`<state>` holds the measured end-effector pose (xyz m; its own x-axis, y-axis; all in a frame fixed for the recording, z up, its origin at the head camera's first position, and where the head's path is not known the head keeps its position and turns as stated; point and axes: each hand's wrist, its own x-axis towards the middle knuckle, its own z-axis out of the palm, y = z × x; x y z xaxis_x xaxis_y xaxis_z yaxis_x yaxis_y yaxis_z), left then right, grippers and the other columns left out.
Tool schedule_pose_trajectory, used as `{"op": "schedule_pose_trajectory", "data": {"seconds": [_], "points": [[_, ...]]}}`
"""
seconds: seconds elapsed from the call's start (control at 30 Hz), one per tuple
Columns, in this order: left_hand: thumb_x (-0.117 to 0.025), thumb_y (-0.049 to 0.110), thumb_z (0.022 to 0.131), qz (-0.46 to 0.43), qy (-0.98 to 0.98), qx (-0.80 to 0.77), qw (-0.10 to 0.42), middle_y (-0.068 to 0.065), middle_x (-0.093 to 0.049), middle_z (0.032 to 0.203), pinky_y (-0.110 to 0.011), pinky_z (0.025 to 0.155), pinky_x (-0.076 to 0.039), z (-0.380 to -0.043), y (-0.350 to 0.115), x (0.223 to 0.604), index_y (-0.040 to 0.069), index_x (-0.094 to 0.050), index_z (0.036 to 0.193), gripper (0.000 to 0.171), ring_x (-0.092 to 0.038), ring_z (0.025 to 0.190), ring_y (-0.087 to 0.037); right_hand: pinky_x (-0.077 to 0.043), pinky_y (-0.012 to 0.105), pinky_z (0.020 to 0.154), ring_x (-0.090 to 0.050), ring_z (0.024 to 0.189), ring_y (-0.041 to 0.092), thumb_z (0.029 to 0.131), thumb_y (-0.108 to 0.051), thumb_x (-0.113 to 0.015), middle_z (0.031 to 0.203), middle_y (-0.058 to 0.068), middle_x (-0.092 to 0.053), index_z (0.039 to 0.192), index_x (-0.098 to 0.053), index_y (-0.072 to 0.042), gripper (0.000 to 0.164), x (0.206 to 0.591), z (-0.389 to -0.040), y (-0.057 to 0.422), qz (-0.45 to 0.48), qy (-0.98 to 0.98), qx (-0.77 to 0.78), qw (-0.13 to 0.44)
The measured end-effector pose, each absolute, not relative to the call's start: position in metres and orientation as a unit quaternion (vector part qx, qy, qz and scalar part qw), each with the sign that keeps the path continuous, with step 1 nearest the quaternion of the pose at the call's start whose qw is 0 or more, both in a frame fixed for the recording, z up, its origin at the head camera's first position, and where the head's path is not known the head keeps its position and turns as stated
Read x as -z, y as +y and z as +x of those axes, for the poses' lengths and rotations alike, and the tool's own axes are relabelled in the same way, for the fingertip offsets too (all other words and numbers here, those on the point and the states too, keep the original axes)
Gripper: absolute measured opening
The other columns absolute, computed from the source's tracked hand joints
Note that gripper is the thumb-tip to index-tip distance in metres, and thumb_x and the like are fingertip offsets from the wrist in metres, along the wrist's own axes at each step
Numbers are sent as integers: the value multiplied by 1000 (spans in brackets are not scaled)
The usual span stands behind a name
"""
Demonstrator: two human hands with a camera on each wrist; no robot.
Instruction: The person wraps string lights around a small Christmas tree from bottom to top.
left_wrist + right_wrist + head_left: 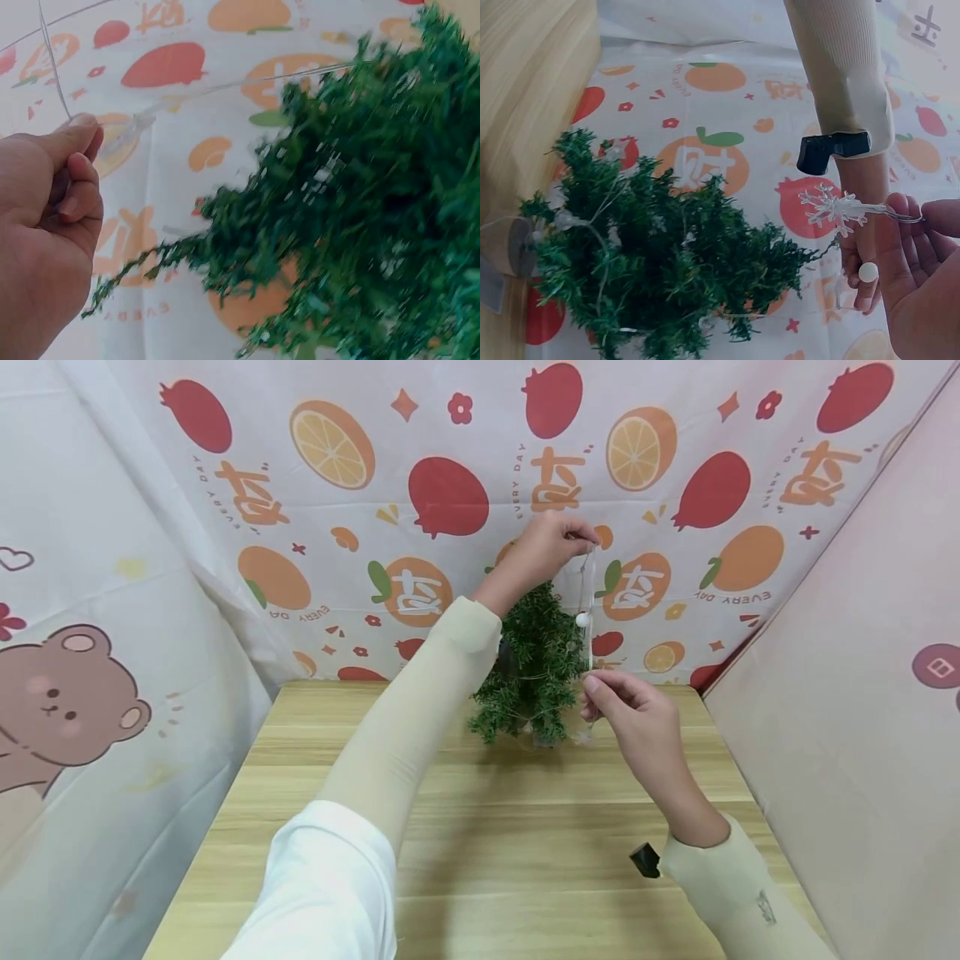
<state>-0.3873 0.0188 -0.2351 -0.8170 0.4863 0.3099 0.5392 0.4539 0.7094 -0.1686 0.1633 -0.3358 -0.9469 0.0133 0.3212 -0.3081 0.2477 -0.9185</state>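
A small green artificial Christmas tree (536,652) stands near the back of the table, with thin clear string-light wire (604,262) and clear snowflake lights (568,219) among its branches. Beside the treetop, my left hand (546,552) pinches the string-light wire (60,82) between thumb and fingers. Lower down, at the tree's right side, my right hand (637,718) pinches the same string of lights. A white ball (582,620) hangs on the wire between the hands. One clear snowflake light (832,210) sticks out from the right hand's fingertips on its wire.
The wooden table (525,852) reaches to a fruit-printed cloth backdrop (495,435). Cloth walls stand at both sides, the left one with a printed bear (71,702). A black wrist camera (645,860) sits at the right sleeve.
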Motion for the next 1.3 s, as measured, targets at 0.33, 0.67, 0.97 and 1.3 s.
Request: {"op": "schedule_pose_trajectory", "data": {"seconds": [0.33, 0.67, 0.97, 1.3], "points": [[-68, 17, 97, -285, -834, 471, 21, 0, -69, 123, -27, 92, -52, -412, 3, 219, 14, -79, 110, 17, -63, 107, -13, -60, 30, 75, -70, 77, 22, 99, -29, -67, 95, 21, -70, 112, -74, -5, 28, 332, -181, 152, 132, -747, -632, 159], [-65, 20, 100, -274, -851, 445, -51, -1, -68, 124, -33, 104, -48, -428, -12, 204, 12, -76, 118, 23, -61, 115, -13, -60, 31, 75, -70, 75, 20, 98, -30, -68, 90, 12, -70, 110, -74, -5, 28, 328, -192, 138, 113, -740, -644, 157], [-66, 25, 99, -257, -862, 433, -63, 2, -64, 127, -32, 85, -45, -444, -34, 212, 12, -75, 121, 27, -54, 96, -14, -60, 33, 75, -70, 74, 20, 98, -30, -69, 89, 10, -71, 108, -74, -5, 28, 307, -215, 116, 133, -711, -668, 176], [-68, 19, 98, -196, -794, 569, -79, -1, -65, 125, -37, 96, -46, -446, -49, 234, 7, -72, 124, 30, -56, 106, -17, -60, 33, 75, -69, 71, 20, 98, -20, -69, 85, 9, -69, 108, -73, 2, 25, 274, -239, 85, 162, -665, -705, 183]]}}
